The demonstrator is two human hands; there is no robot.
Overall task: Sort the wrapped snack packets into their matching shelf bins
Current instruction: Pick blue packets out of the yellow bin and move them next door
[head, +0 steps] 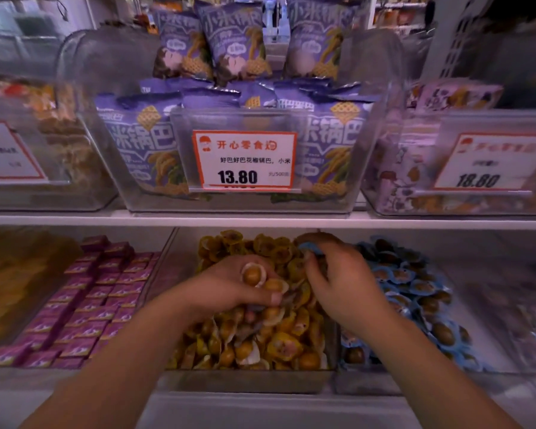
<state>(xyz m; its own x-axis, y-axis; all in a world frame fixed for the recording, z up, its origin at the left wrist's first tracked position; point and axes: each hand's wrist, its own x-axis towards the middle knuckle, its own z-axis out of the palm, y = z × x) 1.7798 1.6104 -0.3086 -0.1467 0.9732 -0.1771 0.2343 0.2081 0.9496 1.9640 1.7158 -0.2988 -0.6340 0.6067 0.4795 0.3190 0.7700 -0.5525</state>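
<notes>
Small wrapped snack packets [254, 339], round and yellow-brown in clear wrap, fill the middle bin [248, 380] on the lower shelf in a loose heap. A few packets [260, 278] sit higher, near the heap's far side, one facing up. Blue-wrapped packets [415, 292] with dark centres fill the bin on the right; one blue packet [308, 247], seemingly, lies at the far edge of the yellow heap.

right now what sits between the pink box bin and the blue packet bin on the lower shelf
The bin of yellow-wrapped snack packets sits between them in the head view, with both hands in it: the left hand holds a few packets, the right hand pinches a blue packet.
</notes>
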